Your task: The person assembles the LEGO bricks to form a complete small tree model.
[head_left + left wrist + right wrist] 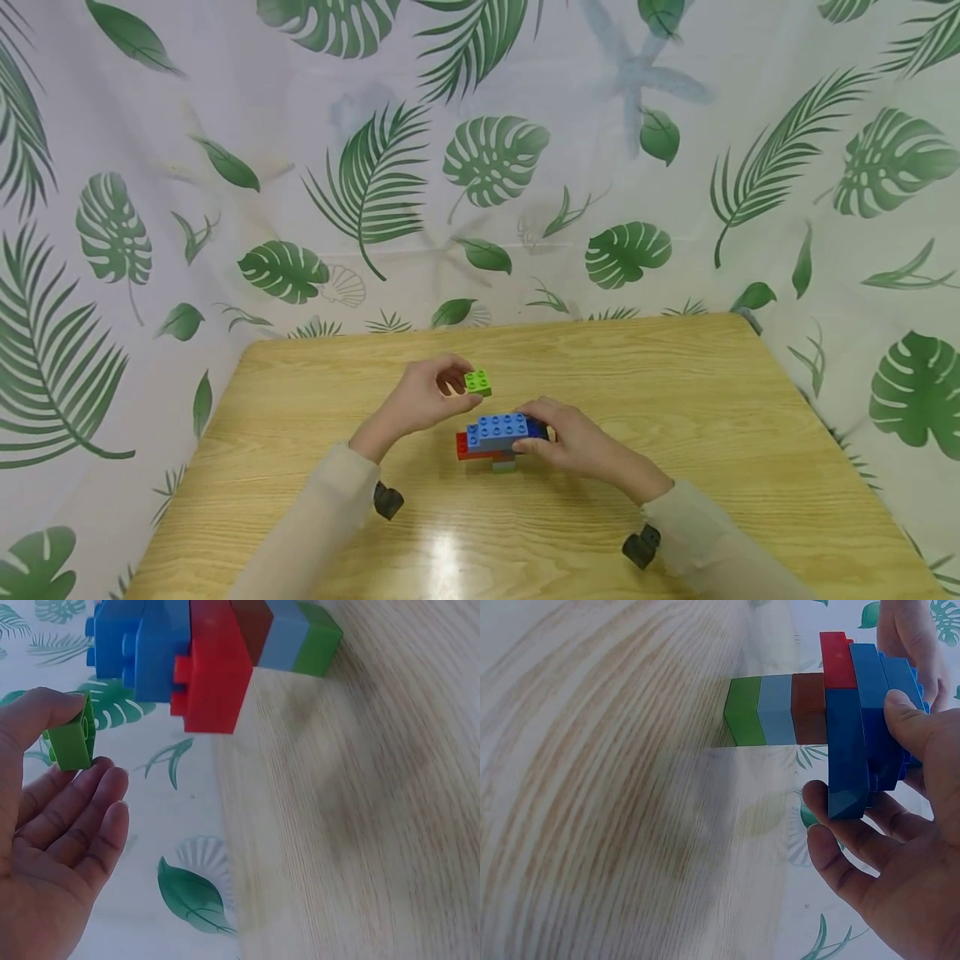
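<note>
In the head view my left hand [426, 395] pinches a small lime-green building brick [477, 382] between thumb and fingers, studs up. It hangs above and a little left of a stacked brick build [502, 427], apart from it. Light blue bricks top the build over a red brick [217, 671] and dark blue ones. Below them a narrow column of brown, grey-blue and green bricks [776, 710] stands on the table. My right hand [573, 435] grips the build's right end, its thumb [904, 712] against the blue bricks in the right wrist view.
The wood-grain table [660, 375] spreads around the build. A white cloth with green leaf prints [555, 250] hangs behind it and along both sides. Small black devices [387, 500] are strapped at both wrists.
</note>
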The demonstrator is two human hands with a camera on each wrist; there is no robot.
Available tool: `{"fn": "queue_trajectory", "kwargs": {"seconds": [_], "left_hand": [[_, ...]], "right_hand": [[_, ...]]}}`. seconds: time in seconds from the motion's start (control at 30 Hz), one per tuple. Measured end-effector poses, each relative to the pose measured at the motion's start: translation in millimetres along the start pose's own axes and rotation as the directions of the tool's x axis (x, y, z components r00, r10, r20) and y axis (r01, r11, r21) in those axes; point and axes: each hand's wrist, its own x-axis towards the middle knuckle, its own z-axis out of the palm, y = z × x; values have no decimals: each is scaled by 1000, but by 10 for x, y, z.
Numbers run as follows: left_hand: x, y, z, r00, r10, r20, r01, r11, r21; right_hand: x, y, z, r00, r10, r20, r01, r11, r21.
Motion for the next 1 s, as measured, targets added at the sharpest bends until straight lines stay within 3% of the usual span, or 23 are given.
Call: {"fn": "queue_trajectory", "kwargs": {"seconds": [0.3,0.57,1.0], "left_hand": [[-93,164,63,997,74,33,-73,997,-15],[-142,218,137,989,129,68,-128,992,-18],[-187,302,191,981,158,110,-161,987,14]], "right_hand": [[4,18,8,1000,-5,-1,5,1000,23],[4,18,10,1000,-14,-1,15,999,39],[-6,8,5,1000,-10,-2,10,1000,27]]}}
